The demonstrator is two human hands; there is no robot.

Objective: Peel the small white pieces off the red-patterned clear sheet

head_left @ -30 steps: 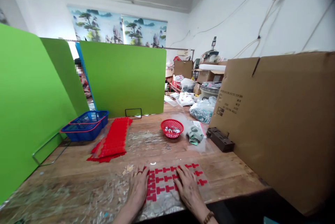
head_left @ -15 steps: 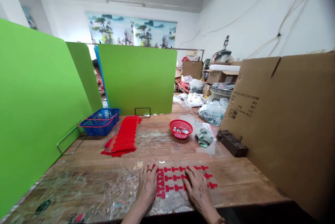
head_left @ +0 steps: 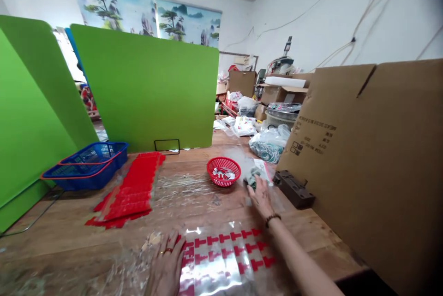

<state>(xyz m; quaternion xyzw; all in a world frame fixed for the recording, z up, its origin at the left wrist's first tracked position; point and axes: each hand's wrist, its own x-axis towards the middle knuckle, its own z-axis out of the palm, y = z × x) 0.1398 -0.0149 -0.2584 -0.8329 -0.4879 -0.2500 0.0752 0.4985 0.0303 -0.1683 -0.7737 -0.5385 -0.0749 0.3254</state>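
A clear plastic sheet [head_left: 216, 261] with rows of red T-shaped pieces lies on the table in front of me, glare across its middle. My left hand [head_left: 165, 259] rests flat on its left edge, fingers stretched out, a ring on one finger. My right hand [head_left: 260, 197] is stretched forward beyond the sheet, a beaded bracelet at the wrist. Its fingers are on a crumpled grey-green cloth [head_left: 254, 177] and seem to grip it; the fingertips are partly hidden in the folds. Just left of the cloth stands a red plastic basket [head_left: 224, 182] holding small white and red bits.
Red sheets lie stacked [head_left: 133, 187] at left, near blue baskets [head_left: 86, 176]. Green partitions [head_left: 145, 88] stand behind and to the left. At right are a dark metal block [head_left: 295, 190] and a tall cardboard panel [head_left: 367, 162]. Bagged goods [head_left: 270, 144] sit further back.
My right hand has left the red-pieced sheet and reached forward to the cloth, which looks more bunched. My left hand stays on the sheet's left side. The view has shifted to the right.
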